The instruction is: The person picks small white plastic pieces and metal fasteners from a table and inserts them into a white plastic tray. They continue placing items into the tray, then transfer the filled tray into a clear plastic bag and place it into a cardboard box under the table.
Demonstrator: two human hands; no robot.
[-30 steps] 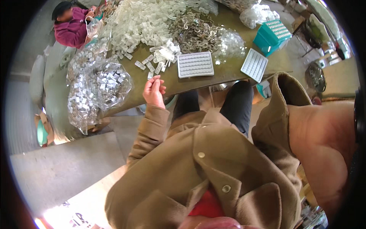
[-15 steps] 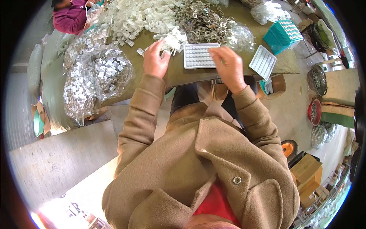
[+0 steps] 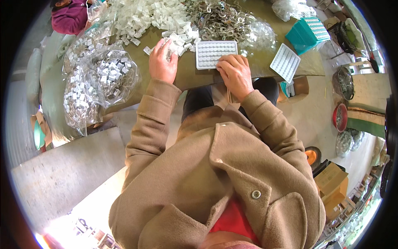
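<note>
My left hand (image 3: 163,64) rests at the near edge of a heap of small translucent white plastic pieces (image 3: 151,18). Its thumb and fingers are apart; pale pieces show in the gap, though a firm hold on any is not visible. Just right of it lies a white rectangular tray (image 3: 206,62) with rows of small raised shapes. My right hand (image 3: 235,76) is at the tray's near right corner, fingers drawn together and bent down. Whatever its fingertips hold, if anything, is hidden. A second white tray (image 3: 285,63) lies tilted to the right of that hand.
Behind the tray spreads a pile of brownish metallic-looking pieces (image 3: 217,20), with clear pieces (image 3: 261,35) beside it. Teal trays (image 3: 304,36) are stacked at the right. Clear bags of small parts (image 3: 114,76) sit at the left. A person in purple (image 3: 70,17) is at the far left.
My right hand has come down and left from above the tray's right side to its near right corner, its fingers closing together. My left hand stays by the heap.
</note>
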